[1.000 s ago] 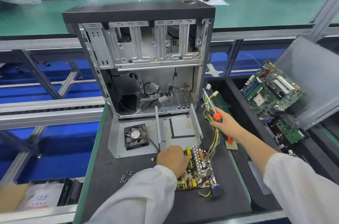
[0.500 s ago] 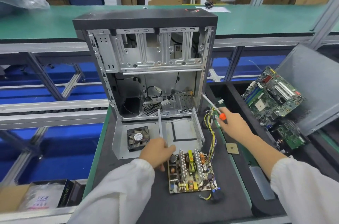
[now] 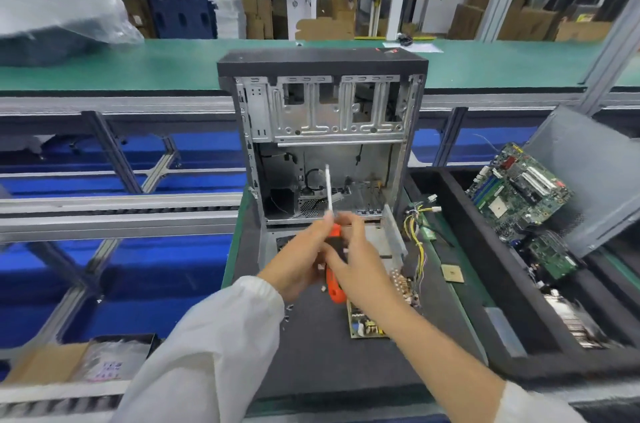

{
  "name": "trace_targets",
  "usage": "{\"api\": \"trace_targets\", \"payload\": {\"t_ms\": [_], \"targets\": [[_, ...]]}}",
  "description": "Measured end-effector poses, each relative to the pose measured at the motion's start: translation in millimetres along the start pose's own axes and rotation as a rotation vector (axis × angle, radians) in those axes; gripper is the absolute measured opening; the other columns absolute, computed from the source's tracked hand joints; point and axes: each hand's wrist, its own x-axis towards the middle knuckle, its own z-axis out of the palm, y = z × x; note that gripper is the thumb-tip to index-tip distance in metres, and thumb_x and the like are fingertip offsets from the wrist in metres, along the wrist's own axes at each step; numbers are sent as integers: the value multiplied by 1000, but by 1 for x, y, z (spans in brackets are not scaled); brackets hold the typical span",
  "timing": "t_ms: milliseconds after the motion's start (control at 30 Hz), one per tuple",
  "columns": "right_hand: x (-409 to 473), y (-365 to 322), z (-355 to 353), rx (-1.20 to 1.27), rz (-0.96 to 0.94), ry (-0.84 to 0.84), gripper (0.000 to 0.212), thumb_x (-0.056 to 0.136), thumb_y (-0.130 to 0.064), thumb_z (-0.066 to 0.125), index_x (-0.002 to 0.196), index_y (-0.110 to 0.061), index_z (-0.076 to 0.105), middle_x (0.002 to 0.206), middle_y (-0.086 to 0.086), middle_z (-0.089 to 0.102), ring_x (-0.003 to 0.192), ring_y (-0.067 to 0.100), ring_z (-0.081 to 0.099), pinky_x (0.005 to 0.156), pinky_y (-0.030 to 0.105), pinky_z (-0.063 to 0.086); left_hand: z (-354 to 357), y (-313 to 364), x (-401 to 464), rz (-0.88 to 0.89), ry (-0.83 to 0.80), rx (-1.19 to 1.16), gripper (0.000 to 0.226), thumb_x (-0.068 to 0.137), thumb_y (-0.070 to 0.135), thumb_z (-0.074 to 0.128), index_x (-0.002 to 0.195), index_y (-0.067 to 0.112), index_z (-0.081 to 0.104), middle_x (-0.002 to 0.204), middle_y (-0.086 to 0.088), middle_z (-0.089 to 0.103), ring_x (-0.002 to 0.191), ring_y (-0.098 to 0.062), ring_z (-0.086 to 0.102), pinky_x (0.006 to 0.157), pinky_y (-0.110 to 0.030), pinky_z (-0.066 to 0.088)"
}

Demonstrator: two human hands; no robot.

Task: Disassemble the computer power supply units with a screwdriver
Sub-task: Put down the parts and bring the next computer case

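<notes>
Where the two hands meet at the centre of the frame, the screwdriver [image 3: 334,267] is held between them, its orange-and-black handle pointing down and its pale shaft rising nearly upright in front of the open case [image 3: 322,132]. Left hand [image 3: 299,265]: comes in from the lower left in a white sleeve [image 3: 214,346], fingers curled round the upper handle just below the shaft. Right hand [image 3: 358,267]: comes in from the lower right, palm turned away, fingers [image 3: 356,225] bent over the handle from the right; motion blur hides whether they pinch it or only touch it. Case: stands upright on the dark counter [image 3: 329,363], side open, black top panel above bare metal bays. Housing [image 3: 388,235]: grey sheet-metal shell of the power supply, lying open at the foot of the case and largely hidden behind the hands. Board [image 3: 367,324]: the power supply's circuit board, flat on the counter below the right wrist, its yellow wires [image 3: 417,232] trailing up to the right. Screws [image 3: 289,308]: a few small loose ones just beside the left wrist. Chip [image 3: 452,273]: small square, on the green edge right of the board. Motherboard [image 3: 516,185]: leaning in the black bin [image 3: 460,211] at the right.
</notes>
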Motion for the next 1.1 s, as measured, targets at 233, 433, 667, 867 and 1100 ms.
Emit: {"api": "trace_targets", "payload": {"t_ms": [233, 433, 667, 867, 1100], "targets": [[-11, -33, 48, -4, -159, -82, 36, 90, -28, 63, 119, -25, 41, 115, -9, 50, 101, 6, 54, 87, 28, 49, -50, 8, -47, 221, 417, -692, 26, 106, 27, 35, 100, 10, 53, 89, -11, 65, 90, -29, 65, 75, -46, 56], [-24, -14, 102, -99, -211, -297, 21, 98, -23, 52, 118, -16, 51, 111, -3, 49, 104, 9, 50, 83, 9, 34, -119, -1, -103, 248, 763, -1105, 38, 107, 32, 30, 83, 11, 50, 79, -4, 51, 77, -21, 56, 91, -49, 36], [-64, -32, 196, -261, -394, -666, 28, 94, -3, 48, 113, -6, 69, 105, 9, 64, 99, 24, 56, 91, 33, 42, -193, -41, -219, 210, 948, -1323, 35, 104, 10, 29, 73, 14, 44, 73, -1, 43, 62, -15, 41, 68, -34, 35], [-94, -21, 266, -509, -289, -912, 34, 94, -9, 51, 123, -17, 66, 120, 9, 63, 113, 25, 58, 93, 33, 43, -232, -64, -273, 110, 925, -1398, 33, 98, 3, 29, 69, 14, 40, 71, 0, 39, 59, -16, 36, 56, -31, 27], [-102, 9, 285, -858, -108, -1031, 45, 85, -24, 72, 127, -12, 57, 126, 12, 54, 114, 29, 54, 92, 35, 45, -247, -100, -286, -72, 819, -1383, 31, 94, 0, 25, 69, 15, 36, 60, 0, 34, 53, -15, 28, 54, -28, 25]]}}
